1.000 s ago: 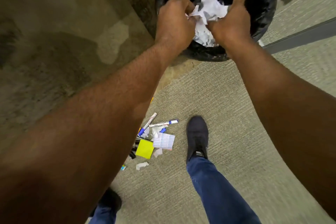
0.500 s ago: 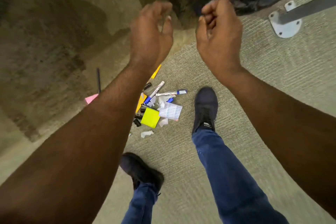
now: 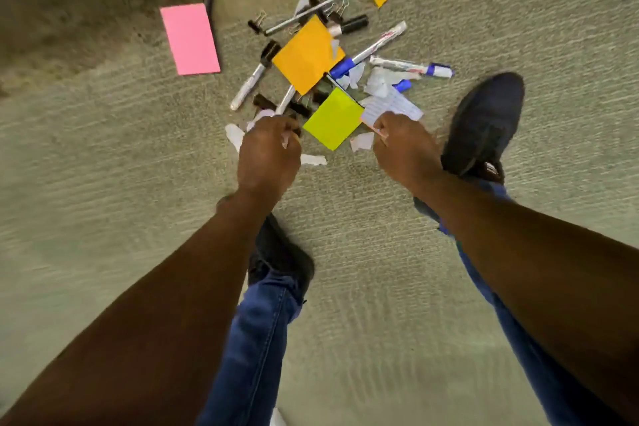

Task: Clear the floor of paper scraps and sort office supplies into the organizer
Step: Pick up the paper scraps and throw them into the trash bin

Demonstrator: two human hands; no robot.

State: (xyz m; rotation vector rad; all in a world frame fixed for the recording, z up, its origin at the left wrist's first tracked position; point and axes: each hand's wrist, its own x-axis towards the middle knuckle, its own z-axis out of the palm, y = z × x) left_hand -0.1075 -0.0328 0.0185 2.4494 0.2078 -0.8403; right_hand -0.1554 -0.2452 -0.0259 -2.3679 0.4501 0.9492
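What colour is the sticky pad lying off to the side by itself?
Pink, clearest in the head view.

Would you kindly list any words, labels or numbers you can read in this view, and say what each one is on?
None can be read.
Lined paper slip: rows of print, too blurred.
Blue-capped marker: red and dark label marks, illegible.
Grey marker: red label smear, illegible.
Shoe: small white mark, unreadable.

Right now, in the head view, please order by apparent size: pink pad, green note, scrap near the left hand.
1. Pink pad
2. Green note, only a little smaller
3. Scrap, far the smallest
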